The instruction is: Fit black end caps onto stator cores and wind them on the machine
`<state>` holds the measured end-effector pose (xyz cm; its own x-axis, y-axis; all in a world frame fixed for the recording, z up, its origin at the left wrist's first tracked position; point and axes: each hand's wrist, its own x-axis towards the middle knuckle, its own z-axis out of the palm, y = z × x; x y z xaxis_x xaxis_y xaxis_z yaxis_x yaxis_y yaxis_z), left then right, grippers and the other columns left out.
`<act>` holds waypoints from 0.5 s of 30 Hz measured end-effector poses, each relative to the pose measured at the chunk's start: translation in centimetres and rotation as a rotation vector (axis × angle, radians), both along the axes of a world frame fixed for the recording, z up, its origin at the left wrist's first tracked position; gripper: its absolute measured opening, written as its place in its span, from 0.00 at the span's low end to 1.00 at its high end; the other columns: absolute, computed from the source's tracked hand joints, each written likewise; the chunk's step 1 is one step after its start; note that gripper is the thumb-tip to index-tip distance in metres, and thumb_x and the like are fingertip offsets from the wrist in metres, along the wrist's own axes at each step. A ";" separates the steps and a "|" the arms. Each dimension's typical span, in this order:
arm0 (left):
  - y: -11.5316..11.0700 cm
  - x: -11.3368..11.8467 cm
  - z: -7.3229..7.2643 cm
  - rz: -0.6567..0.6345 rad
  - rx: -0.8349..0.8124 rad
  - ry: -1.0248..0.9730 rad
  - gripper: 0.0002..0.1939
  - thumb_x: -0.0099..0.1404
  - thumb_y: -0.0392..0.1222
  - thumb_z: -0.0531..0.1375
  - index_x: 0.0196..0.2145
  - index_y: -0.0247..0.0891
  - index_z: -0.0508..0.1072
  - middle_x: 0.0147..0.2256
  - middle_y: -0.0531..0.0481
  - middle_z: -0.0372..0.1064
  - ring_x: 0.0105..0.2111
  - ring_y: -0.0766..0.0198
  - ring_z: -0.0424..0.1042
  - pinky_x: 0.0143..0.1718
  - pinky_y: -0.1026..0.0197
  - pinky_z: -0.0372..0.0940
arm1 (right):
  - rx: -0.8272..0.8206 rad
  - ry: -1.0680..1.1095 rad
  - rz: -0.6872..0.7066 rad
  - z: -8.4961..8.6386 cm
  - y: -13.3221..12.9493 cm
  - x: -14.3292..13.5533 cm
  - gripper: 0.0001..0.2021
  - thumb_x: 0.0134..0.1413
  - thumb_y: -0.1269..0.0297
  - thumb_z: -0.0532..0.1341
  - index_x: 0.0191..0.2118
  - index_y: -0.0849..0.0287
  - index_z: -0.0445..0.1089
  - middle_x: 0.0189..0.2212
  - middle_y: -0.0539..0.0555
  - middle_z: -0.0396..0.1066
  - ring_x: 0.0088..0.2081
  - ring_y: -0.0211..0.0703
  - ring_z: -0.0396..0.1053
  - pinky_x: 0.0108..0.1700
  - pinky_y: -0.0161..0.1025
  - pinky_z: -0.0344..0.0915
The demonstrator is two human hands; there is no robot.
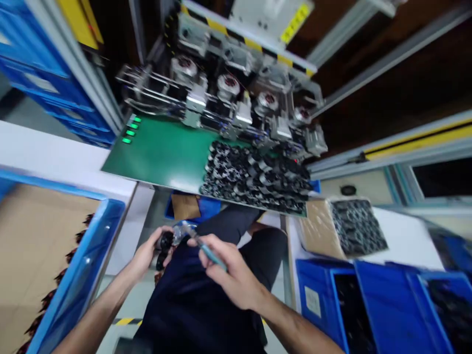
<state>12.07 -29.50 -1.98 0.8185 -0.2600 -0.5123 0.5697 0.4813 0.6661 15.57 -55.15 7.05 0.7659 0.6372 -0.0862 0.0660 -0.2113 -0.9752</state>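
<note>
While my right hand (233,269) closes around a slim hand tool with a smooth teal handle (212,255) and a greyish, metallic-looking front end, my left hand (147,250) curls narrowly about two rounded, glossy black parts (166,240); whether these are joined, I cannot tell. Both hands are on the near side of the flat, satin-smooth green work surface (165,152), below its front edge, with the tool over my dark-clothed lap (184,290). The tool's long axis runs slantwise: its tip points away from me, toward the left stretch of the green surface's front edge, and its butt end points back toward my right palm. The tip is near the black parts, but blur hides whether it touches anything. On the right half of the green surface, knobbly black pieces with silvery bands (254,177) sit tightly massed. Along its far edge stand blocky, bare-metal fixtures (236,105) with round heads. To its right is a brown cardboard box (320,228); to its left, a glossy blue plastic bin (110,211).
</note>
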 end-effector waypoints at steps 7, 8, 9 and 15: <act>-17.3 9.8 4.4 -0.506 -0.338 0.016 0.32 0.80 0.76 0.66 0.52 0.42 0.73 0.29 0.54 0.72 0.19 0.62 0.69 0.17 0.66 0.64 | -0.084 -0.239 -0.520 0.7 -14.5 -8.2 0.31 0.90 0.60 0.58 0.90 0.41 0.64 0.49 0.56 0.83 0.40 0.44 0.79 0.44 0.43 0.82; -19.7 10.6 5.3 -0.582 -0.374 -0.008 0.31 0.81 0.75 0.65 0.52 0.41 0.73 0.28 0.53 0.72 0.19 0.63 0.70 0.18 0.66 0.65 | -0.126 -0.284 -0.586 0.8 -15.4 -8.8 0.32 0.90 0.61 0.58 0.90 0.41 0.63 0.49 0.57 0.83 0.43 0.47 0.81 0.46 0.46 0.84; -21.8 11.3 6.1 -0.648 -0.392 -0.027 0.31 0.83 0.74 0.65 0.52 0.41 0.73 0.28 0.53 0.73 0.19 0.63 0.71 0.19 0.66 0.65 | -0.159 -0.327 -0.653 0.8 -16.2 -9.3 0.33 0.89 0.63 0.57 0.91 0.42 0.61 0.50 0.58 0.83 0.45 0.48 0.82 0.47 0.47 0.85; -30.4 11.3 6.8 -0.864 -0.316 -0.036 0.30 0.84 0.72 0.64 0.61 0.42 0.75 0.31 0.52 0.77 0.20 0.60 0.74 0.19 0.65 0.66 | -0.238 -0.447 -0.869 0.8 -20.0 -11.8 0.35 0.86 0.69 0.54 0.90 0.45 0.62 0.50 0.58 0.86 0.41 0.47 0.83 0.45 0.45 0.87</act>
